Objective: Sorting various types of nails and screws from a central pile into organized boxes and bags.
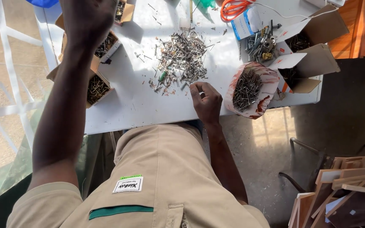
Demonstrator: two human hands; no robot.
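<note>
The right hand (207, 101) rests at the near edge of the white counter (136, 109), fingers curled together at the near fringe of a loose heap of mixed screws and nails (181, 61) that spreads across the middle of the surface; its grip looks pressed together, perhaps pinching a small piece, though what it pinches I cannot tell. The left hand (87, 19) is raised at the far left above an open cardboard box of dark screws (105, 45); seen from behind, whether its grip is spread or closed cannot be told. A second box of screws (96, 88) sits nearer on the left edge, and a torn paper bag of nails (250, 89) stands just right of the right hand, at the counter's near edge. Further right are open cardboard boxes (313, 63) and a clump of bolts and fittings (260, 45). The risks I judge: a wrist could nudge the paper bag off the edge, sharp points could prick fingertips, and similar fasteners could land in the wrong box.
</note>
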